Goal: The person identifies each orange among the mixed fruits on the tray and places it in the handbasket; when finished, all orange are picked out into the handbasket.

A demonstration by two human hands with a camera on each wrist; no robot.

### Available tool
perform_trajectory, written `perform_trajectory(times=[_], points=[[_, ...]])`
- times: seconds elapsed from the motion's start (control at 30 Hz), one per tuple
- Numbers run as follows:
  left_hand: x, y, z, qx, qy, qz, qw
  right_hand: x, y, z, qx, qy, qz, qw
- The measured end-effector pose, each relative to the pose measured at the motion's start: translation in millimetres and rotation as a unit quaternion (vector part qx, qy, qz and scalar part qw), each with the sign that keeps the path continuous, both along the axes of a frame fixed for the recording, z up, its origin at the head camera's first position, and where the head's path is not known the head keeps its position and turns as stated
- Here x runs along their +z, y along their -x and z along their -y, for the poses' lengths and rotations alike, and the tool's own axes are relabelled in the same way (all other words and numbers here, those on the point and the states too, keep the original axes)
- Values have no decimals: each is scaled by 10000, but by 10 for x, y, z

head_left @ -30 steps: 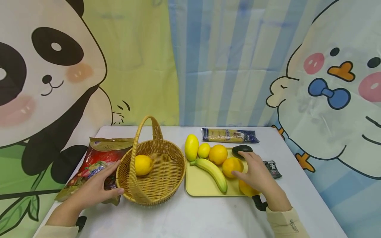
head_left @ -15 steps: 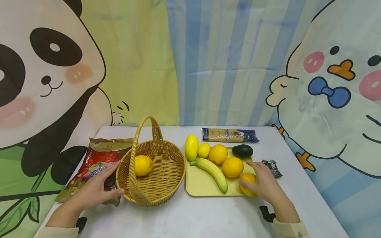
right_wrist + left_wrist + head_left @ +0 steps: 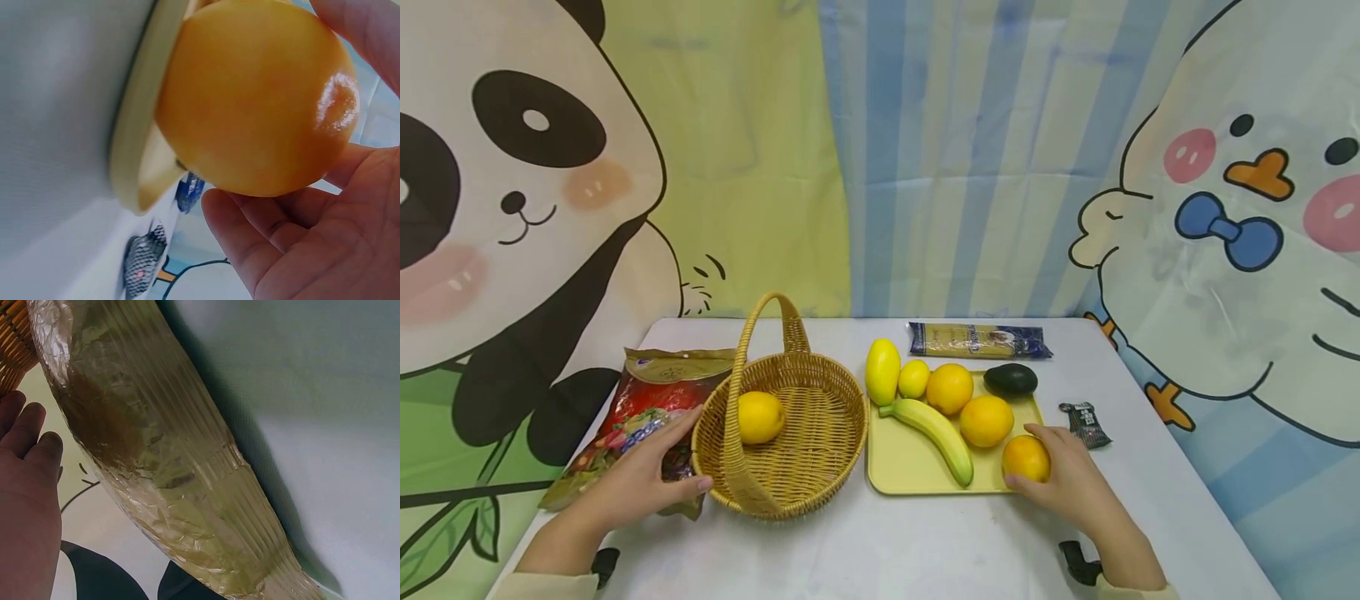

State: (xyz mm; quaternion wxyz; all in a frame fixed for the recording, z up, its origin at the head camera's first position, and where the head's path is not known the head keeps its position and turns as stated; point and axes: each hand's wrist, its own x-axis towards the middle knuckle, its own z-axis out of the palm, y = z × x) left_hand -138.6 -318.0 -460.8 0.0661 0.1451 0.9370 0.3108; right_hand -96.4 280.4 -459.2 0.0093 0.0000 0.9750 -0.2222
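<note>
A shiny bag [image 3: 655, 400] lies at the left edge of the white surface [image 3: 850, 558]. Over it is the left hand [image 3: 636, 475], its thumb and fingers spread by the basket's left rim; its grip is loose. The basket [image 3: 823, 433] has a lemon [image 3: 762, 417] inside, at the left.

Next is a yellow tray [image 3: 902, 475]. A mango [image 3: 882, 372] is at its back left corner, then a small yellow fruit [image 3: 914, 379], a banana [image 3: 934, 433] and two oranges [image 3: 987, 422]. A long pack [image 3: 981, 341] lies near the surface's back edge. An avocado [image 3: 1011, 380] is at the tray's back right corner.

At the tray's front right corner, the right hand [image 3: 1063, 475] grips a third orange [image 3: 1025, 458], fingers curled around it. I can't tell if that orange touches the tray. A small packet [image 3: 1086, 425] lies toward the surface's right edge.
</note>
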Motion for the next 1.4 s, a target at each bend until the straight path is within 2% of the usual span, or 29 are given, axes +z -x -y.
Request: perform_trajectory(times=[0.4, 0.83, 1.13, 1.4], points=[[9, -16, -2, -4, -41, -4, 10000, -46, -46, -23, -104, 133, 49, 9998], [0, -8, -2, -10, -58, -14, 10000, -57, -35, -43, -149, 45, 113, 9998], [4, 6, -8, 32, 30, -17, 10000, 45, -25, -66, -128, -9, -58, 9999], [-5, 7, -1, 29, 11, 15, 10000, 152, 18, -88, -179, 11, -32, 9998]])
